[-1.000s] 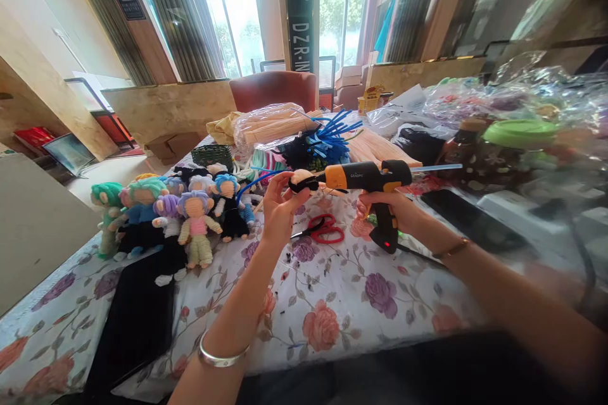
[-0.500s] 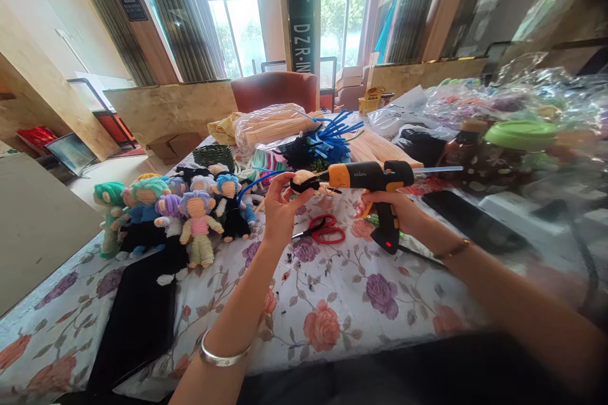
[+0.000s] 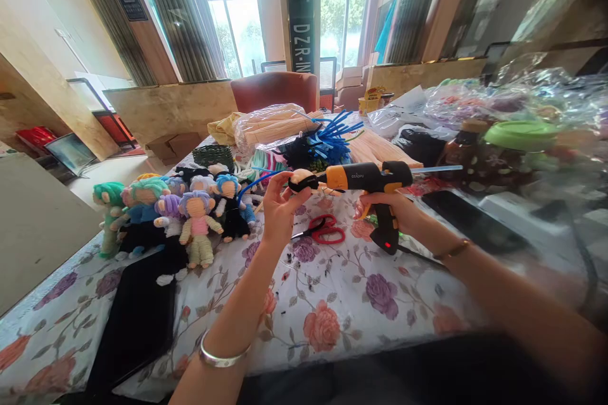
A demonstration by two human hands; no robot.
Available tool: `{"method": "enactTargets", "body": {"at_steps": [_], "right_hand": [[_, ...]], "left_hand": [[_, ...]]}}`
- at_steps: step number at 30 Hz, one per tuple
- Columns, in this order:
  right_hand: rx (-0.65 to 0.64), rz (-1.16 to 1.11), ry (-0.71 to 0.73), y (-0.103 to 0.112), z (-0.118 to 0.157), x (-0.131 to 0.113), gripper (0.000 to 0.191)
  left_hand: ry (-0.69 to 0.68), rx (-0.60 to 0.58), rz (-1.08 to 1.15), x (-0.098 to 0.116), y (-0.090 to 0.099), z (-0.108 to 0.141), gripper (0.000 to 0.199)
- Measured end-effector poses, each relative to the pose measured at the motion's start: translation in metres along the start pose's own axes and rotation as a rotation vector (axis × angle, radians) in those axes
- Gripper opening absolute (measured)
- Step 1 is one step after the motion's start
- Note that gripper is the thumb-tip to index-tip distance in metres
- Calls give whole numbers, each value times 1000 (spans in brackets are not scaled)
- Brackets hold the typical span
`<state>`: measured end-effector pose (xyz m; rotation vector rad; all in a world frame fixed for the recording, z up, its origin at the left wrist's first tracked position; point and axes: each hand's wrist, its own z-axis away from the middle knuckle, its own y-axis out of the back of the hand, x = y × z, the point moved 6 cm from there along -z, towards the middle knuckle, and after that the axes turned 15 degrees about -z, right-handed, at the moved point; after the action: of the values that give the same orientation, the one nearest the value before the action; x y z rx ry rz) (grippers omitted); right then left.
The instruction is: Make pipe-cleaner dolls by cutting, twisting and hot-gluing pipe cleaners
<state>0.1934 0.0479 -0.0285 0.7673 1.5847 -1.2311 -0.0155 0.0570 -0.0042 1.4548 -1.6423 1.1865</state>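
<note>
Above the table's middle, my left hand (image 3: pixel 279 207) grips a small beige and black piece (image 3: pixel 301 180) between thumb and fingers. My right hand (image 3: pixel 392 210) is wrapped round the handle of a black and orange glue gun (image 3: pixel 361 176), which points left. The gun's nozzle is at the right side of the small piece; whether they touch I cannot tell. A pale glue stick (image 3: pixel 437 169) juts from the gun's rear, and a red light shows at the handle's base. Red-handled scissors (image 3: pixel 327 230) lie on the cloth below the hands.
Several yarn dolls (image 3: pixel 197 221) stand at the left behind a black tray-like object (image 3: pixel 137 310). Blue stems (image 3: pixel 332 136) and bundled beige stems (image 3: pixel 275 125) lie behind the hands. A dark phone (image 3: pixel 463 215) and a green-lidded container (image 3: pixel 520 136) are at the right.
The small piece has turned slightly in my left hand, with that hand shifted a little left. The glue gun's tip has lowered slightly. Both hands keep their holds.
</note>
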Motion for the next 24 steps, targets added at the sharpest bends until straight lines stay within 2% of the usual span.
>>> {"method": "enactTargets", "body": {"at_steps": [4,8,16,24], "right_hand": [[11,-4,-7,2,-1,1,19],[15,-10,-4,3,0,1,18],[38,21,-27,4,2,3,19],[8,17,-3,-1,3,0,16]], "left_hand": [[18,-12,30,1,-1,0,46],[-3,25,-14,-1,2,-1,46],[-193,103,-213,3,6,-3,43],[-252,97,-365,8,4,3,44]]}}
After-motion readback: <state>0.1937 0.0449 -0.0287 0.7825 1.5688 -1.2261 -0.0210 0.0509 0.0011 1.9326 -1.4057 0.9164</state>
